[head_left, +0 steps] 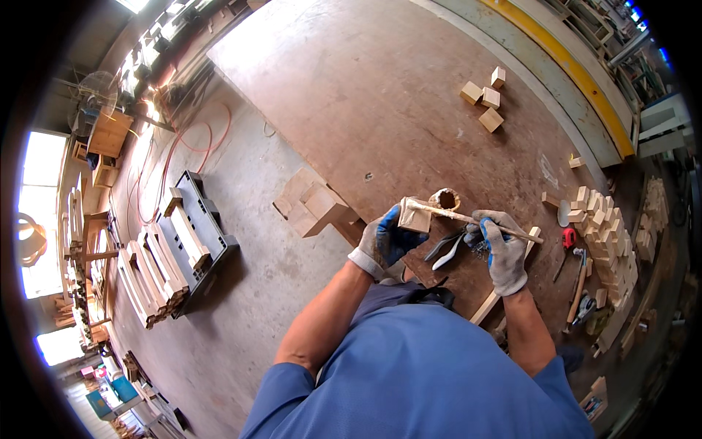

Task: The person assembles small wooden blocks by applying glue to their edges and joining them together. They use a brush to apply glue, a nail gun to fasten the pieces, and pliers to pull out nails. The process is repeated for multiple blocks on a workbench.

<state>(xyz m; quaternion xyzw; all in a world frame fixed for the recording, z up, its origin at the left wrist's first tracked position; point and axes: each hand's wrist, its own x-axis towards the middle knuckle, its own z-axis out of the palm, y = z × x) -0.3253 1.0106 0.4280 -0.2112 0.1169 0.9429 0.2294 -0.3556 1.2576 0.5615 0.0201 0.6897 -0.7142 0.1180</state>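
The left hand (383, 241) wears a grey glove with blue fingers. Its fingers are closed tight around a small wooden block (414, 217), holding it up just above the edge of the big brown workbench (380, 95). The right hand (501, 249) wears the same kind of glove. Its fingers are wrapped around a thin wooden stick (468, 216). The stick lies across from the right hand to the block, and its far tip touches the top of the block. Just behind the block sits a small round pot (445, 198) with a messy rim.

Under the two hands, a pair of pliers (447, 247) lies on the workbench. A long wooden slat (504, 282) lies under the right hand. To the right there is a hammer (577, 289) with a wooden handle, and beside it a heap of small wooden blocks (607, 234). Far away on the workbench four wooden cubes (485, 95) sit close together.

To the left of the left hand, some flat wooden pieces (314, 203) stick out at the edge of the workbench. Down on the grey floor there is a black pallet (201, 234) with wooden slats stacked on it.
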